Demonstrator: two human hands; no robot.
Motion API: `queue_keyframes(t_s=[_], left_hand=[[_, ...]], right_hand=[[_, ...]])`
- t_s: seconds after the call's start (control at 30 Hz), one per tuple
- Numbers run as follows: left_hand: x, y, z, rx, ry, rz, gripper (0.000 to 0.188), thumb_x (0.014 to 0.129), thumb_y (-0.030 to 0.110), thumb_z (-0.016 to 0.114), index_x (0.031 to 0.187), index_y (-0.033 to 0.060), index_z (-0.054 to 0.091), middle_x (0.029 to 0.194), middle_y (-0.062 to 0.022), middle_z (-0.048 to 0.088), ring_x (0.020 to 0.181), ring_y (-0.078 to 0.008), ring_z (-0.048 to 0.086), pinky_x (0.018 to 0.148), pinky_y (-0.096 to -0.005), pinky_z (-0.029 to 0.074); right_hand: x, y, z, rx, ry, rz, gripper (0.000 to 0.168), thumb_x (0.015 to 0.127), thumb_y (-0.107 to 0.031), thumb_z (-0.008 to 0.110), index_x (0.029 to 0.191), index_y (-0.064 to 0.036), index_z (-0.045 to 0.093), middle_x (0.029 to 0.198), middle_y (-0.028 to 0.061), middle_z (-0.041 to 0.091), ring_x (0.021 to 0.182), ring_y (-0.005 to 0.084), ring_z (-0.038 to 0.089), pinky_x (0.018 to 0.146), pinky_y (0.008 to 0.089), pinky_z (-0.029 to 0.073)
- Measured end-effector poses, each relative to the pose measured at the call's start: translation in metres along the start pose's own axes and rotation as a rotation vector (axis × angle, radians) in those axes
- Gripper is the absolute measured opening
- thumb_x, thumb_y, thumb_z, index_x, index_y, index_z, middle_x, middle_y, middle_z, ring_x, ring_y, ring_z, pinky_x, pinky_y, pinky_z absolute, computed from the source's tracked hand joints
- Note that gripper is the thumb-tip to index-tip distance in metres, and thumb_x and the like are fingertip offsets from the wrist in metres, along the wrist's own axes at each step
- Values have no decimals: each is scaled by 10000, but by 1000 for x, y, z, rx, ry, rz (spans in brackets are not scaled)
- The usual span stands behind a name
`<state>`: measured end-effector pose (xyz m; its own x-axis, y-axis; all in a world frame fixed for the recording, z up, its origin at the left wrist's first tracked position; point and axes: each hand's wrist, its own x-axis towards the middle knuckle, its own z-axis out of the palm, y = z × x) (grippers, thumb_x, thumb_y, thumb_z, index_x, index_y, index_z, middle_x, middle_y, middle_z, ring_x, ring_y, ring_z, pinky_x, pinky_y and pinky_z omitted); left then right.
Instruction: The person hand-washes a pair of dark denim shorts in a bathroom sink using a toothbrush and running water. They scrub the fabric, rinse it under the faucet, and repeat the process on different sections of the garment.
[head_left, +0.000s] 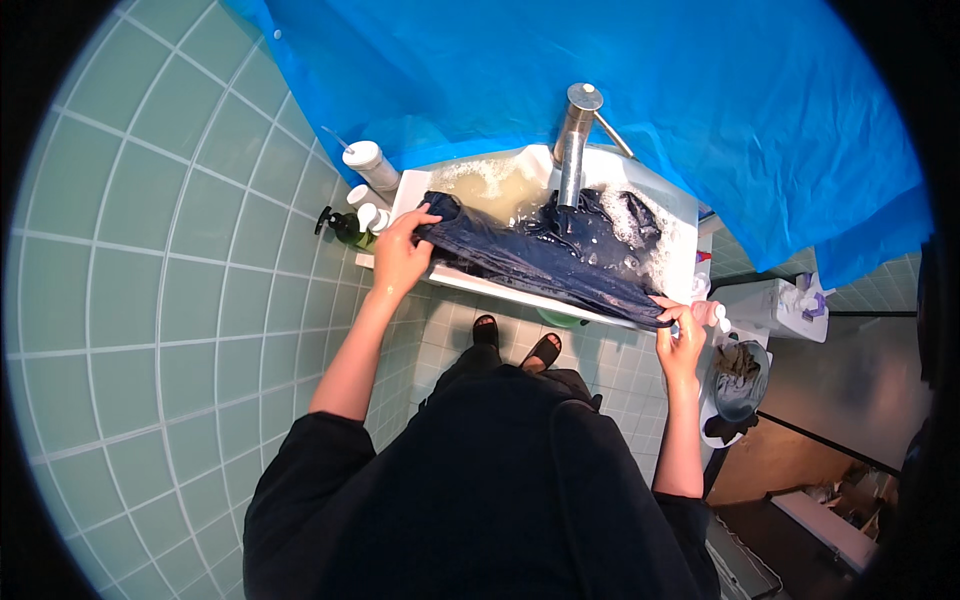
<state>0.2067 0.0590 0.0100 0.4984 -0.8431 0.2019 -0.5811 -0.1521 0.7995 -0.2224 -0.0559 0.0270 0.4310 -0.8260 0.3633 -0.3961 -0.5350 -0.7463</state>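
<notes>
A wet dark-blue garment (525, 262) is stretched along the front of a white washbasin (487, 283). My left hand (401, 251) pinches its left end near the basin's left rim. At the front right corner, my right hand (681, 334) grips the other end. Part of the cloth lies in cloudy, sudsy water (491, 184), and foam (630, 217) clings around it on the right. Above the cloth stands a metal single-lever faucet (574, 150); whether water runs from it I cannot tell. The garment's submerged part is hidden.
A blue plastic sheet (562, 60) hangs behind the basin. Left of it stand a white canister (371, 165) and a green pump bottle (346, 226). To the right are a pink bottle (705, 312) and a tub of cloths (739, 382). A green tiled wall (187, 247) rises on the left.
</notes>
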Motion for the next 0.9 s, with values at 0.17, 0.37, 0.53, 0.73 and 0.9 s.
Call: queue_keyframes(t_s=[0.17,0.37,0.53,0.73,0.9], left_hand=[[-4,7,-18,-338,128,-34,191,779,-8,616,965,20,644,1331,-234,549,1211,-289,554,982,-331,432],[15,42,-43,-549,-33,-42,86,846,-43,567,902,-6,513,1140,-200,658,1105,-225,611,964,-331,452],[18,82,-63,-607,89,47,121,831,-95,549,905,-6,510,1025,-164,680,1045,-205,634,904,-307,491],[38,121,-83,-547,185,202,145,822,-103,545,937,-15,540,986,-104,661,913,-119,601,838,-254,479],[62,146,-104,-591,234,322,174,813,-109,550,958,-15,566,993,-89,666,895,-107,600,804,-229,469]], right_hand=[[2,-13,-3,81,97,30,142,785,111,583,862,-7,562,929,156,721,896,230,703,828,320,530],[29,-24,-11,278,293,61,122,909,67,575,987,-23,549,1027,127,647,982,161,613,888,286,476],[53,-48,-28,397,366,-79,113,901,62,594,977,-12,557,1053,202,661,961,216,640,874,323,509],[90,-65,-60,329,459,-247,125,897,106,555,982,15,560,1041,256,651,984,294,651,891,383,520],[126,-95,-99,343,481,-377,154,872,143,553,972,41,608,1011,263,656,971,312,662,890,392,528]])
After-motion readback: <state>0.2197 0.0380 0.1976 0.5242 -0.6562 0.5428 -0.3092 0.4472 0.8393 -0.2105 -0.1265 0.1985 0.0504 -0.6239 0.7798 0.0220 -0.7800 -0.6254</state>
